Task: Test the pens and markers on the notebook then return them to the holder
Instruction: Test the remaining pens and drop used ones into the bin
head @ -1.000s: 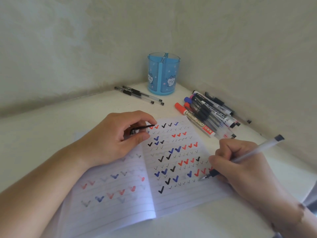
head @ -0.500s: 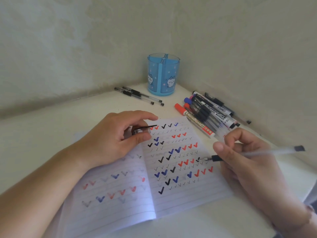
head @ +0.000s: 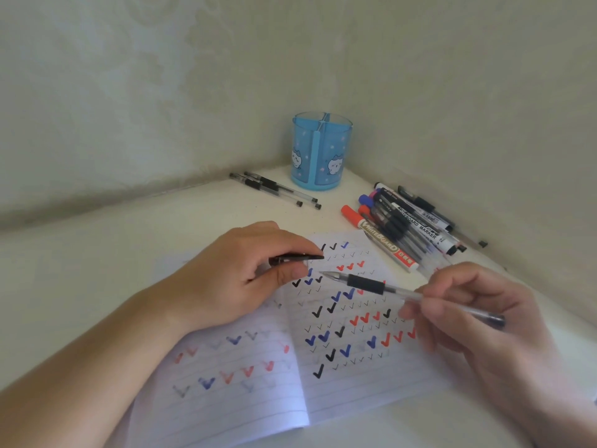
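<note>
Black cap [head: 295, 258] pinched in left hand [head: 240, 276]; right hand [head: 478, 321] grips gel pen [head: 410, 295], tip just beside cap. Recapping likely next.

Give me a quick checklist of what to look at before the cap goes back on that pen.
1. Cap held in left hand: ok.
2. Pen held in right hand: ok.
3. Pen tip lifted off the notebook: ok.
4. Tip aimed toward the cap: ok, but they are apart.
5. Cap's open end facing the tip: cannot tell.
6. Blue holder upright for the return: ok.
</note>
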`<state>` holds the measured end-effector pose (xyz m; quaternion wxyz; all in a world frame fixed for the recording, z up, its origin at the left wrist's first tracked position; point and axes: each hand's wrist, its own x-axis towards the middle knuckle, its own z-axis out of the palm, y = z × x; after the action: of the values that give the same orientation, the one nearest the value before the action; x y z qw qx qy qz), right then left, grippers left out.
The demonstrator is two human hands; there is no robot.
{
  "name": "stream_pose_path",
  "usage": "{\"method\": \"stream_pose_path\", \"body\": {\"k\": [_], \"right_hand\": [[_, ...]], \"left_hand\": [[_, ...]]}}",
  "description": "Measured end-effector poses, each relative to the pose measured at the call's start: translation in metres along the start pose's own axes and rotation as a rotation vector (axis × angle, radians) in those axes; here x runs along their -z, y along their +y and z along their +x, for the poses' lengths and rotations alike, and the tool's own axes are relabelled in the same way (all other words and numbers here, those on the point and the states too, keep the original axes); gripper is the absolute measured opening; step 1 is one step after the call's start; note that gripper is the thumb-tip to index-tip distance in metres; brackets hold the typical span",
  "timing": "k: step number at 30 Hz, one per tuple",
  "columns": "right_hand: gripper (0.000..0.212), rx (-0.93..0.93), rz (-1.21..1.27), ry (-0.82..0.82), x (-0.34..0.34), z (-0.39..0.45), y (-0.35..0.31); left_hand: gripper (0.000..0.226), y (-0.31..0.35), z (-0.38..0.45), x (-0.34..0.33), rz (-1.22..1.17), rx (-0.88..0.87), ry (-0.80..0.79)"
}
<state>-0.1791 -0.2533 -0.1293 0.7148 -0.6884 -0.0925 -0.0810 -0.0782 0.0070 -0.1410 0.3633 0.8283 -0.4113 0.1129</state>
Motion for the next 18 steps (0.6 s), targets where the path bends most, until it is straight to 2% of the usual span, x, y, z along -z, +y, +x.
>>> {"method": "stream_pose_path", "body": {"k": [8, 18], "right_hand": [[0.051, -0.032, -0.110, 0.009, -0.0055, 0.0003, -0.0028], [0.051, -0.021, -0.078, 0.036, -0.0051, -0.0003, -0.0032]], "left_hand": [[0.027, 0.0068, -0.0002, -0.0011, -0.052, -0.019, -0.033], [0.027, 0.0084, 0.0007, -0.0019, -0.004, -0.025, -0.043]]}}
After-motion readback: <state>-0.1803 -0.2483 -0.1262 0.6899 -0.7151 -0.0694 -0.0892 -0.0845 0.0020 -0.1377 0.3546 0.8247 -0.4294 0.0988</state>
